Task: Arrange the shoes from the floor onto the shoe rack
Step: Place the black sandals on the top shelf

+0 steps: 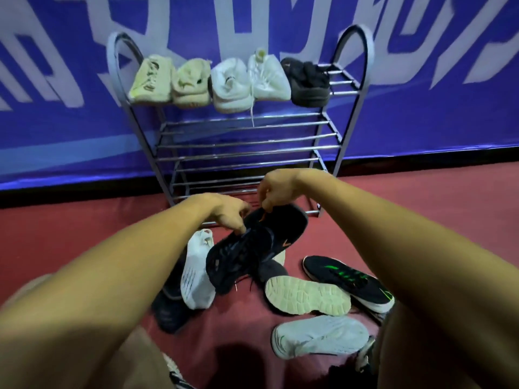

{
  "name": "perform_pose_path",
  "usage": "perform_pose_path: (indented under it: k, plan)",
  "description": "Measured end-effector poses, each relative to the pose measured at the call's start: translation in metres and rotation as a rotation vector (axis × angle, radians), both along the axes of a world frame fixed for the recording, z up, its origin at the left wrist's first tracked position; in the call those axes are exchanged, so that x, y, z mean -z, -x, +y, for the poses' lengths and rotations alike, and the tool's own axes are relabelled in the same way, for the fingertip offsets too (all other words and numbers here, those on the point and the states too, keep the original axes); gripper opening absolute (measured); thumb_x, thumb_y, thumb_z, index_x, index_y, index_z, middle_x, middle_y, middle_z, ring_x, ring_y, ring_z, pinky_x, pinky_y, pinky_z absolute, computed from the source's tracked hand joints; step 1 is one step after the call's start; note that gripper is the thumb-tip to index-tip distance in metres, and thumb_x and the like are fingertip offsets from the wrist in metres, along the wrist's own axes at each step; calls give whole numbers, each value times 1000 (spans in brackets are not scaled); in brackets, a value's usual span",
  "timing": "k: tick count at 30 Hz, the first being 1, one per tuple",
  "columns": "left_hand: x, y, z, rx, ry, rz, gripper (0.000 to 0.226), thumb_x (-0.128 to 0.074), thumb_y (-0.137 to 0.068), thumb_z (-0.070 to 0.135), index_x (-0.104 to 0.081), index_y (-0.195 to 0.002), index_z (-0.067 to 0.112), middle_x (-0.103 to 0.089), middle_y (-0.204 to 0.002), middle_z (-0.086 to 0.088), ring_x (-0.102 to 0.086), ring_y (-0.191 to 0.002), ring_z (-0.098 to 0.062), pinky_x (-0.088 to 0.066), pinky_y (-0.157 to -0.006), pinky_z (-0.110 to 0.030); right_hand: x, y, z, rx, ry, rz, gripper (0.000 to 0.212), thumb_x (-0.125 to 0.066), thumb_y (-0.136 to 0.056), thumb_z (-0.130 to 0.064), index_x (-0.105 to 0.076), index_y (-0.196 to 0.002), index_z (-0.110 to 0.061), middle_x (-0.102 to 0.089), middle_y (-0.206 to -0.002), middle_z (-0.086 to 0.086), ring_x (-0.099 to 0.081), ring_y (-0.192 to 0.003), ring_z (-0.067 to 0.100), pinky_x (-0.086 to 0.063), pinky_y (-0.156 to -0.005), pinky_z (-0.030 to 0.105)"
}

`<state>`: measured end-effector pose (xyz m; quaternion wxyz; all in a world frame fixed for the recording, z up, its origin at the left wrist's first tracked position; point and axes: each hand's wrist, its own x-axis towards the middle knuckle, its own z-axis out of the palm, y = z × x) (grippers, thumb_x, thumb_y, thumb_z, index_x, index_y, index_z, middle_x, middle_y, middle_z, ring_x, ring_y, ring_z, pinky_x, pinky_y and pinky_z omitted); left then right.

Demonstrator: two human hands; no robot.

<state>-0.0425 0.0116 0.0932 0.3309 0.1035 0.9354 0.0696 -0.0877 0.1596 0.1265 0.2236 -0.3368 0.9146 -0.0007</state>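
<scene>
Held shoe: the dark shoe (252, 248) with orange marks hangs over the pile on the floor (421, 220), just in front of the shoe rack (244, 147), carried between both hands.
Left hand: the left hand (229, 217) curls its fingers down and pinches the upper near the laces.
Right hand: the right hand (278, 192) pinches the shoe's rim beside the orange tab.
Long axis: slanted, running from lower left, near the person, up to the right toward the rack, with the shoe's side turned to the camera.
Pointing: the rounded mesh end, where loose laces dangle, looks like the toe and faces back toward the person. Blur leaves some doubt.
Top shelf: five shoes stand in a row, with bare bars showing to the right of the dark top-shelf shoe (309, 82).
Doing it well: level the sole, turn the shoe to match the row's facing, and gather the laces so they don't snag. Rest the sole across at least two bars so it cannot slip between them.
Still on the floor: a white shoe (196, 276), an upturned pale-soled shoe (306, 296) and a green-striped shoe (348, 279), among others.
</scene>
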Motion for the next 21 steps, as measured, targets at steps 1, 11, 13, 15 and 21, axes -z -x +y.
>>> perform_pose_path:
  k: [1, 11, 13, 15, 21]
  plan:
    - [-9, 5, 2, 6, -33, 2, 44, -67, -82, 19, -53, -124, 18, -63, -110, -1, -60, -100, -21, -49, -85, -33, -12, 1, 4, 7, 21, 40, 21, -67, -82, -29, -73, -100, -21, -69, -99, 3, -64, -95, 23, -52, -81, 33]
    - [-53, 34, -11, -242, -397, 419, 36, -58, -61, 52, -55, -83, 24, -61, -80, 4, -54, -74, -19, -48, -77, -37, -72, 20, 40, 280, 478, 483, 25, -67, -78, -29, -74, -102, -26, -70, -103, 0, -63, -98, 23, -52, -77, 34]
    - [-55, 34, -10, -306, -504, 428, 31, -61, -63, 45, -56, -81, 19, -59, -73, 4, -51, -70, -18, -45, -72, -34, -73, 23, 46, 368, 600, 540, 26, -64, -80, -28, -73, -105, -24, -70, -105, 0, -63, -99, 22, -52, -78, 34]
    - [-59, 37, -11, -344, -570, 470, 32, -61, -60, 48, -60, -81, 23, -63, -74, 2, -54, -72, -17, -48, -77, -37, -74, 26, 53, 449, 688, 550, 24, -61, -83, -28, -73, -104, -23, -71, -105, 1, -64, -99, 23, -53, -81, 35]
    - [-76, 37, -12, -371, -611, 606, 22, -61, -69, 48, -68, -86, 36, -71, -81, 8, -64, -79, -13, -49, -79, -33, -78, 30, 69, 435, 668, 371, 32, -68, -83, -54, -75, -97, -27, -70, -95, -5, -62, -90, 13, -51, -72, 27]
